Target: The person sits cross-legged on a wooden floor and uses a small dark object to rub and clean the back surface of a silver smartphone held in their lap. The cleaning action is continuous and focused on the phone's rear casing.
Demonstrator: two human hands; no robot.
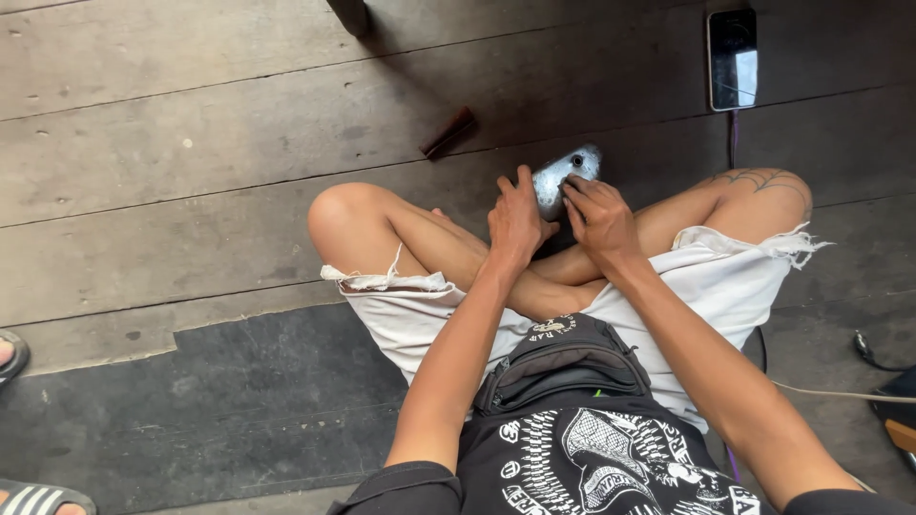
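While the person sits cross-legged, both hands clamp the grey metal part [565,176]: left hand [516,221] below-left of it, right hand [599,216] below, its long axis slanting up-right.

Worn grey wooden plank floor [191,143] in daylight, a dark mat [239,401] laid over it.
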